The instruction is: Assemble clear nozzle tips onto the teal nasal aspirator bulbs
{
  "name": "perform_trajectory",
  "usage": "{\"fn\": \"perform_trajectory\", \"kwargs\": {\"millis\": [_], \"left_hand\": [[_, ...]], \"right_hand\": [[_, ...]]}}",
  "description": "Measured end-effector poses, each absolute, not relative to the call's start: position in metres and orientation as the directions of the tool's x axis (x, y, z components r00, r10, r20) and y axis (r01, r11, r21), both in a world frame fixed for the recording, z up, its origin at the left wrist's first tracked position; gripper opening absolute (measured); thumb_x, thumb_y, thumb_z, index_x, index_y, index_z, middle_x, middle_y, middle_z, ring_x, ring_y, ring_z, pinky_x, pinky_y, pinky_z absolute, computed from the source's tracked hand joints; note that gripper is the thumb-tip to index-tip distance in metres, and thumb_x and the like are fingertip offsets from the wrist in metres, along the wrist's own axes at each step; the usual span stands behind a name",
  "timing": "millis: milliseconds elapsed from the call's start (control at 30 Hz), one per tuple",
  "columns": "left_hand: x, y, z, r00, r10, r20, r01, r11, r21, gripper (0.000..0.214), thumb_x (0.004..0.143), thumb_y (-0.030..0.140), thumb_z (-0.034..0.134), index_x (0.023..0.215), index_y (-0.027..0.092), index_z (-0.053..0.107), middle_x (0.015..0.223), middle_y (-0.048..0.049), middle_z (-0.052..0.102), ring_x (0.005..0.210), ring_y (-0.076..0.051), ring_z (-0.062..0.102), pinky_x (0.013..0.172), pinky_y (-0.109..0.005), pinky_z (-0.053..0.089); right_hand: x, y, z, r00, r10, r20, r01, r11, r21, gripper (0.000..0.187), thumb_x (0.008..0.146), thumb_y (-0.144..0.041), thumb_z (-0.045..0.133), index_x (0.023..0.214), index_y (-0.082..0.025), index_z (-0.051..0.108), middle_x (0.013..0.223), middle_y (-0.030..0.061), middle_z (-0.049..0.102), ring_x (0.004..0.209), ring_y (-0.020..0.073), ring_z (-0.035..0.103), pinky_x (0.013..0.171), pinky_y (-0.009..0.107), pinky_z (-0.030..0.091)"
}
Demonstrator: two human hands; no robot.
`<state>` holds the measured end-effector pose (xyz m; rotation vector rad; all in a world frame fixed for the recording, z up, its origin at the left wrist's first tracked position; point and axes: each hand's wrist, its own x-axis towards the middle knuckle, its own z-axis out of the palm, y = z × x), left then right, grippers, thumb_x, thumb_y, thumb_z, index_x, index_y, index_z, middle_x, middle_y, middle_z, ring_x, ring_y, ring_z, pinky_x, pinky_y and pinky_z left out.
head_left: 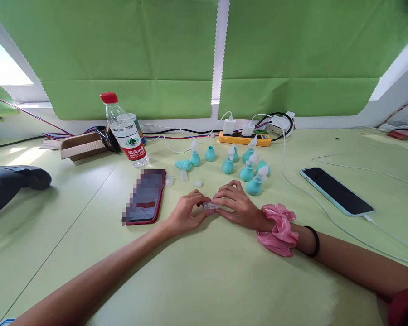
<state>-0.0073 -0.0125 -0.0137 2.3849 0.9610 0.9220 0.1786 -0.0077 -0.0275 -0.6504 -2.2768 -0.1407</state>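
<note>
Low over the table, my left hand (189, 212) and my right hand (238, 206) meet at a small clear plastic piece (210, 205), each pinching one end. Fingers cover part of it. Just beyond are a white nozzle tip (197, 184), a clear cap (184, 175) and another clear piece (169, 180). Behind my right hand stand several turquoise bulbs with white tips, the nearest turquoise bulb (255, 185) leaning slightly. One turquoise bulb (183, 165) lies on its side, and an upright turquoise bulb (210, 154) has no tip.
A red-cased phone (144, 199) lies left of my hands. Behind it stands a water bottle (127, 136) near an open cardboard box (83, 147). An orange power strip (245, 138) sits at the back, its white cable running past a charging phone (336, 190) at right.
</note>
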Motion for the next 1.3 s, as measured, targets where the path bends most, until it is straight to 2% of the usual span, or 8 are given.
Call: {"fn": "perform_trajectory", "kwargs": {"millis": [400, 500, 600, 833, 900, 967, 1100, 1300], "left_hand": [[-0.018, 0.006, 0.016, 0.521, 0.754, 0.400, 0.524, -0.652, 0.548, 0.027, 0.081, 0.033, 0.046, 0.098, 0.017, 0.059, 0.091, -0.0067, 0.064, 0.080, -0.017, 0.055, 0.071, -0.029, 0.045], [-0.030, 0.042, 0.030, 0.402, 0.808, 0.432, 0.773, -0.552, 0.313, 0.031, 0.079, 0.033, 0.045, 0.100, 0.014, 0.059, 0.097, -0.0091, 0.062, 0.090, -0.022, 0.051, 0.079, -0.034, 0.041], [-0.036, 0.080, 0.030, 0.294, 0.934, 0.201, 0.942, -0.318, 0.104, 0.038, 0.076, 0.041, 0.044, 0.101, 0.016, 0.059, 0.101, -0.0116, 0.060, 0.100, -0.030, 0.045, 0.078, -0.039, 0.039], [-0.025, 0.103, 0.026, 0.237, 0.950, 0.203, 0.966, -0.252, 0.050, 0.041, 0.061, 0.042, 0.059, 0.092, 0.015, 0.059, 0.088, -0.0140, 0.062, 0.095, -0.035, 0.048, 0.075, -0.048, 0.038], [-0.025, 0.089, 0.032, 0.217, 0.924, 0.314, 0.954, -0.269, 0.132, 0.041, 0.061, 0.042, 0.058, 0.091, 0.014, 0.057, 0.082, -0.0118, 0.062, 0.091, -0.032, 0.051, 0.075, -0.046, 0.039], [-0.024, 0.066, 0.036, 0.205, 0.888, 0.411, 0.862, -0.362, 0.354, 0.037, 0.061, 0.039, 0.058, 0.089, 0.015, 0.054, 0.081, -0.0078, 0.062, 0.080, -0.025, 0.055, 0.070, -0.038, 0.043], [-0.020, 0.009, 0.021, 0.273, 0.915, 0.297, 0.384, -0.387, 0.838, 0.035, 0.057, 0.015, 0.055, 0.091, 0.019, 0.046, 0.095, -0.0036, 0.058, 0.080, -0.016, 0.056, 0.061, -0.024, 0.045], [-0.009, -0.034, -0.012, 0.262, 0.964, 0.053, -0.030, -0.047, 0.998, 0.030, 0.050, 0.006, 0.046, 0.075, 0.019, 0.036, 0.085, 0.0022, 0.051, 0.062, -0.009, 0.053, 0.049, -0.018, 0.039]], "right_hand": [[0.177, -0.008, -0.031, -0.505, 0.410, 0.759, 0.430, 0.883, -0.190, 0.012, 0.075, -0.021, 0.055, 0.087, -0.019, 0.051, 0.073, 0.0032, 0.061, 0.070, 0.0145, 0.055, 0.071, 0.035, 0.040], [0.177, -0.009, -0.030, -0.501, 0.418, 0.758, 0.436, 0.878, -0.196, 0.012, 0.075, -0.022, 0.055, 0.086, -0.018, 0.050, 0.072, 0.0035, 0.059, 0.069, 0.0151, 0.054, 0.068, 0.034, 0.040], [0.177, -0.009, -0.029, -0.502, 0.435, 0.748, 0.454, 0.868, -0.200, 0.014, 0.076, -0.020, 0.055, 0.089, -0.018, 0.050, 0.074, 0.0038, 0.059, 0.069, 0.0153, 0.053, 0.068, 0.035, 0.041], [0.178, -0.008, -0.029, -0.427, 0.511, 0.746, 0.502, 0.820, -0.274, 0.017, 0.076, -0.021, 0.055, 0.092, -0.019, 0.052, 0.078, 0.0051, 0.055, 0.076, 0.0175, 0.050, 0.069, 0.035, 0.042], [0.178, -0.008, -0.028, -0.376, 0.549, 0.747, 0.543, 0.783, -0.303, 0.015, 0.075, -0.024, 0.056, 0.090, -0.018, 0.054, 0.080, 0.0064, 0.051, 0.076, 0.0176, 0.048, 0.066, 0.033, 0.042], [0.178, -0.008, -0.028, -0.350, 0.573, 0.741, 0.566, 0.760, -0.320, 0.014, 0.076, -0.025, 0.055, 0.088, -0.017, 0.056, 0.074, 0.0050, 0.047, 0.070, 0.0161, 0.047, 0.061, 0.031, 0.042], [0.177, -0.008, -0.028, -0.297, 0.598, 0.744, 0.544, 0.747, -0.383, 0.012, 0.078, -0.024, 0.053, 0.087, -0.017, 0.053, 0.061, -0.0005, 0.041, 0.060, 0.0129, 0.043, 0.056, 0.027, 0.039], [0.175, -0.011, -0.028, -0.211, 0.780, 0.590, 0.432, 0.615, -0.659, 0.013, 0.076, -0.028, 0.053, 0.083, -0.018, 0.050, 0.067, -0.0004, 0.050, 0.054, 0.0083, 0.043, 0.051, 0.022, 0.041]]}}
